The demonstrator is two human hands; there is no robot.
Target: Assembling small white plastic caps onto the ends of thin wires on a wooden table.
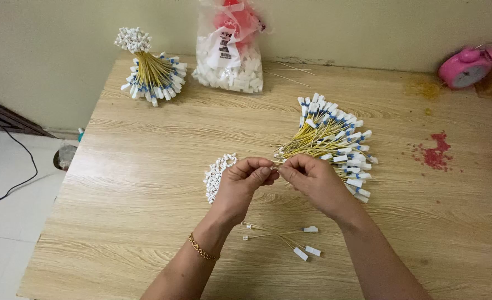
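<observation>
My left hand and my right hand meet fingertip to fingertip over the wooden table. Between them they pinch the tip of a thin yellow wire and a small white connector, mostly hidden by the fingers. Just beyond my right hand lies a fanned pile of yellow wires with white and blue end pieces. A small heap of white connectors lies left of my left hand. A few finished wires with white ends lie below my wrists.
A tied bundle of yellow wires stands at the back left. A clear plastic bag of white connectors sits at the back middle. A pink alarm clock is at the back right. Red stains mark the tabletop.
</observation>
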